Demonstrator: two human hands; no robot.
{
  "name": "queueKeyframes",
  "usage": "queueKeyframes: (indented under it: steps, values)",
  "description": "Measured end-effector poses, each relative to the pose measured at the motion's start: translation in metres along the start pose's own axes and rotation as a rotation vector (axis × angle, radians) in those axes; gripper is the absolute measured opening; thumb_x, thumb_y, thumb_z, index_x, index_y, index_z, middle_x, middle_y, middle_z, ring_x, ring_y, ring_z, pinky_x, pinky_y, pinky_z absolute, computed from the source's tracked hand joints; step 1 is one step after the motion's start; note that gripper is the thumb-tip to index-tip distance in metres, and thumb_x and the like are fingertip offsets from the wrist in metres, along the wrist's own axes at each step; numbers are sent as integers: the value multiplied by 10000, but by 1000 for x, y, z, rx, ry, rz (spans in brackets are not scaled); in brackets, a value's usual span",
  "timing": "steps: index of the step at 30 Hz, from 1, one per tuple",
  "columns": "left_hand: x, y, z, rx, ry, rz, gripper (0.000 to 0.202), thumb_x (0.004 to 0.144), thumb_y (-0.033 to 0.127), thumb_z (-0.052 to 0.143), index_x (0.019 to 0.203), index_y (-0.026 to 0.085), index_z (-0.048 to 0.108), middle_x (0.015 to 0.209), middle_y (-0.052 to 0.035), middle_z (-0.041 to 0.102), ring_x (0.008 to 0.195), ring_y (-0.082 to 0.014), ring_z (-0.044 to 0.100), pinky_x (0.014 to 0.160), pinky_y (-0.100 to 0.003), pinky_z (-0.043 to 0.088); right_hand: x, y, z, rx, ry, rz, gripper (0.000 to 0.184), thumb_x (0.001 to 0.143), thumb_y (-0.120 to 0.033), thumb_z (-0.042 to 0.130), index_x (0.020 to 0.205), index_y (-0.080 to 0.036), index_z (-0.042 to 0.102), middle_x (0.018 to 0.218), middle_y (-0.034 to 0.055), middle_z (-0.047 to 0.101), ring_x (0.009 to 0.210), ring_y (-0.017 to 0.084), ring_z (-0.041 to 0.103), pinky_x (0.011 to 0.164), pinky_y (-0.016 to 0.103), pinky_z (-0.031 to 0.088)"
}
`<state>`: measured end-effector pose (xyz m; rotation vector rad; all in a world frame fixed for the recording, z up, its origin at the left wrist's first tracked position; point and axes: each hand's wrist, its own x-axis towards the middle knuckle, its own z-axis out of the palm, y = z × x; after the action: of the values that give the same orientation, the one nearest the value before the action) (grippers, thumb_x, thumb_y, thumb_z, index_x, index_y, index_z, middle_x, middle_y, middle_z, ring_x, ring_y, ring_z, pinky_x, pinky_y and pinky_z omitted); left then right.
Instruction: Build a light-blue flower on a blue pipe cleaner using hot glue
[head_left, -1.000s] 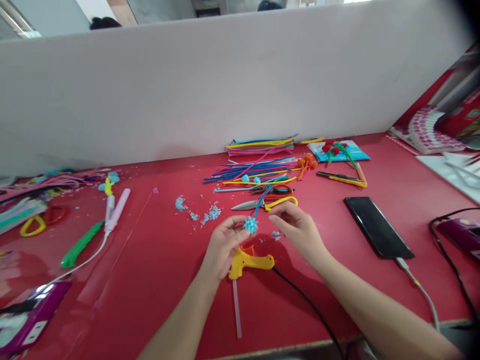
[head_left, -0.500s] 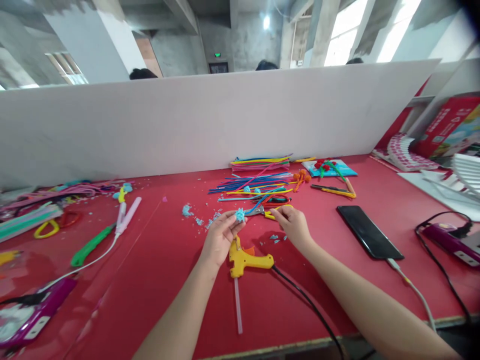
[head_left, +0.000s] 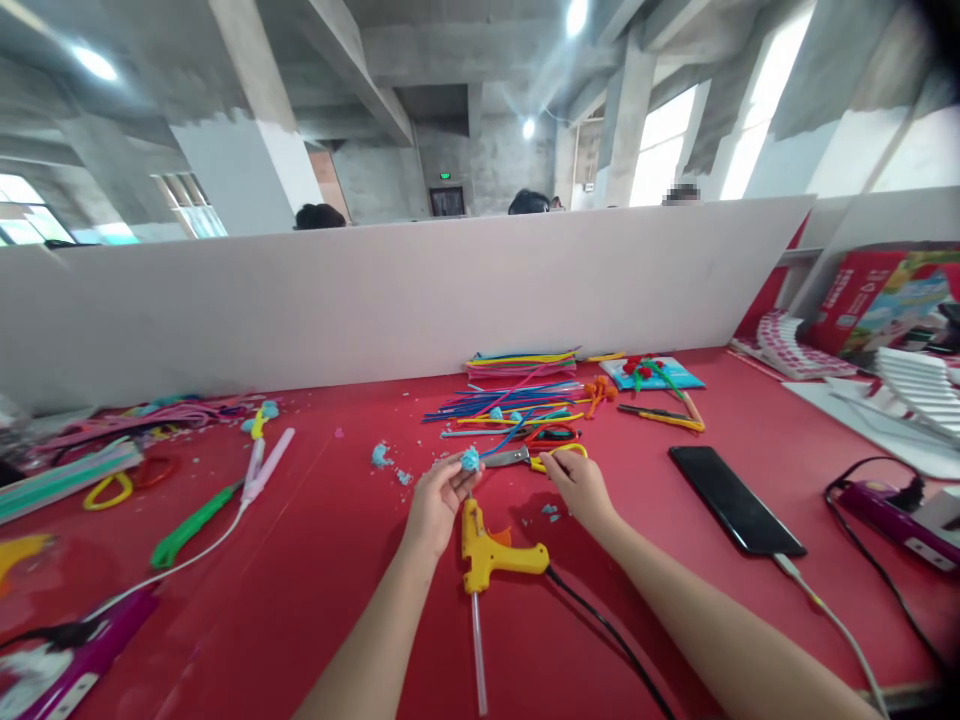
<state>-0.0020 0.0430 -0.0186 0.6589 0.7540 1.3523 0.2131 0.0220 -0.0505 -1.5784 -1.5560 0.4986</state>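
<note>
My left hand (head_left: 435,505) pinches a small light-blue fuzzy ball (head_left: 470,459) fixed to a blue pipe-cleaner stem that runs up and to the right. My right hand (head_left: 576,485) rests with curled fingers at the yellow handle of the scissors (head_left: 534,456) lying just beyond it; I cannot tell whether it grips them. A yellow glue gun (head_left: 489,552) with a clear glue stick lies on the red table (head_left: 315,600) between my wrists, its black cord trailing to the lower right.
Coloured pipe cleaners (head_left: 517,395) lie in a pile behind the scissors, with blue fluff scraps (head_left: 382,457) to the left. A black phone (head_left: 735,500) on a cable lies right. A green cutter (head_left: 191,524), pink tool and purple devices lie left. A white partition (head_left: 375,300) backs the table.
The view has tilted upward, showing the hall above the partition. My left hand keeps the blue ball. My right hand has moved from beside the ball onto the scissors' yellow handle.
</note>
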Motion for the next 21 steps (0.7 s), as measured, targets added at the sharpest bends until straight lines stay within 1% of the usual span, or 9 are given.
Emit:
queueKeyframes:
  steps: [5, 9, 12, 16, 21]
  values:
    - [-2, 2, 3, -6, 16, -22, 98, 637, 71, 677, 727, 95, 708, 722, -79, 753, 717, -216, 732, 764, -332, 582, 4, 1, 2, 9, 44, -20, 304, 931, -347, 554, 1188, -186, 574, 1211, 82, 593, 1006, 204, 613, 849, 413, 531]
    - [-1, 2, 3, -27, 30, -28, 79, 658, 60, 658, 707, 95, 708, 721, -84, 756, 707, -204, 732, 747, -309, 593, 6, 4, 6, 32, 79, -46, 314, 927, -344, 561, 1195, -180, 568, 1206, 84, 594, 1002, 203, 614, 842, 414, 533]
    - [1, 2, 2, -55, 51, -27, 93, 686, 46, 636, 683, 109, 705, 717, -74, 757, 706, -186, 731, 736, -287, 600, 6, 10, 9, 49, 97, -38, 319, 925, -345, 564, 1197, -178, 567, 1205, 84, 594, 1002, 205, 615, 840, 416, 534]
    - [2, 5, 0, -93, 72, -25, 138, 730, 34, 607, 678, 111, 709, 720, -79, 758, 714, -175, 729, 739, -273, 605, 4, 15, 10, 67, 95, -14, 326, 924, -347, 566, 1201, -175, 563, 1201, 84, 595, 1000, 207, 616, 836, 417, 536]
    - [2, 6, -2, -126, 95, -27, 180, 753, 13, 576, 659, 95, 706, 701, -99, 753, 697, -182, 729, 724, -274, 609, 0, 9, 9, 70, 46, -30, 312, 927, -347, 561, 1189, -178, 571, 1192, 82, 600, 989, 201, 618, 832, 409, 537]
